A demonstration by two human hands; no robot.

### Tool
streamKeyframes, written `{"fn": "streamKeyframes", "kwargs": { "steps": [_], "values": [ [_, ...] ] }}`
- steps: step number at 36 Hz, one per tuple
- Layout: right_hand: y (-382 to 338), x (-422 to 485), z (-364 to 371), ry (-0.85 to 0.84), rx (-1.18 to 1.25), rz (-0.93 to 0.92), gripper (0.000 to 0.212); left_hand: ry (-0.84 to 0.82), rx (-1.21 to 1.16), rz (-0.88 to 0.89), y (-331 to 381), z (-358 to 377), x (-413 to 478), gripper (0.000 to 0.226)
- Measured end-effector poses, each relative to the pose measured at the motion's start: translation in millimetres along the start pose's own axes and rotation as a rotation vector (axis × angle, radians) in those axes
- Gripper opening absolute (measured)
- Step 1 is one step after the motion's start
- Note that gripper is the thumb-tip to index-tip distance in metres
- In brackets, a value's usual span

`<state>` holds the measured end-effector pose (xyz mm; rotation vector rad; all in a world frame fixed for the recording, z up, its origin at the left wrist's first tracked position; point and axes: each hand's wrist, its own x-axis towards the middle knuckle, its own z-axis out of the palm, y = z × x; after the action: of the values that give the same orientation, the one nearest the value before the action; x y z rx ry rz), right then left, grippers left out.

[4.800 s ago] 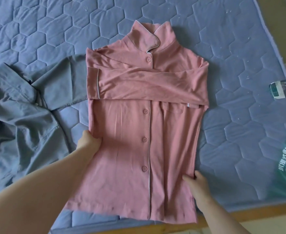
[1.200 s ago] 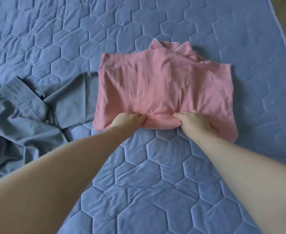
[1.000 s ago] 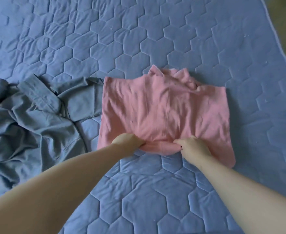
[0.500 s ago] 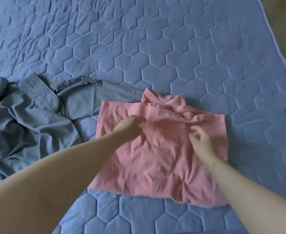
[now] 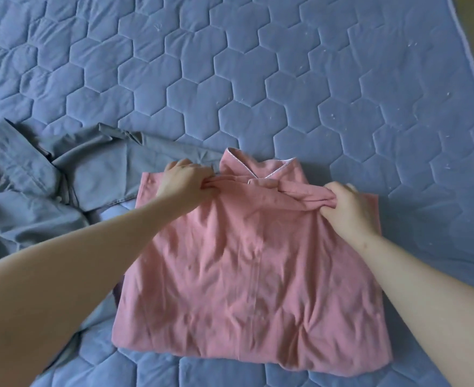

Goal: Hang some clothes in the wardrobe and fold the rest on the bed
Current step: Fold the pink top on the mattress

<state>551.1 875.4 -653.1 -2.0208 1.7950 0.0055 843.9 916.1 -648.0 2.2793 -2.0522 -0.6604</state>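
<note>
Fingers (image 5: pixel 207 184) of left hand (image 5: pixel 187 182) and right hand (image 5: pixel 347 208) pinch one pink shirt (image 5: pixel 247 275) touching one grey garment (image 5: pixel 62 185).

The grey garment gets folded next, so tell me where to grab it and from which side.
Probably the flat panel of the grey garment, taken from the left. It lies spread smooth while the rest is bunched. Its right end runs under the edge of the pink shirt, which the left hand and right hand grip, so pull leftward.
</note>
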Motion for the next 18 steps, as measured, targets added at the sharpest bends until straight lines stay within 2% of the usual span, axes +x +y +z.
{"fn": "streamKeyframes", "kwargs": {
  "steps": [2, 4, 9, 11, 12, 15, 18],
  "values": [
    [7, -5, -3, 0.119, 0.017, -0.035, 0.011, 0.017, -0.089, 0.03, -5, -5, -3, 0.047],
    [10, -7, -7, 0.196, 0.064, -0.041, 0.008, 0.084, -0.154, 0.057, -8, -13, -3, 0.059],
    [-3, 14, -19, 0.346, 0.195, 0.004, 0.007, 0.289, -0.125, 0.057, 1, -34, 11, 0.036],
    [-11, 22, -20, 0.347, 0.224, 0.024, 0.019, 0.32, -0.064, 0.016, 4, -35, 18, 0.029],
    [-15, 24, -19, 0.325, 0.246, 0.028, 0.031, 0.307, -0.019, -0.011, 5, -33, 20, 0.031],
    [-26, 16, -15, 0.196, 0.269, 0.092, 0.065, 0.129, 0.093, -0.087, 14, -27, 19, 0.06],
    [-22, -8, -1, 0.112, 0.15, 0.174, 0.07, -0.021, 0.152, 0.029, 32, -17, 9, 0.068]
  ]
}}
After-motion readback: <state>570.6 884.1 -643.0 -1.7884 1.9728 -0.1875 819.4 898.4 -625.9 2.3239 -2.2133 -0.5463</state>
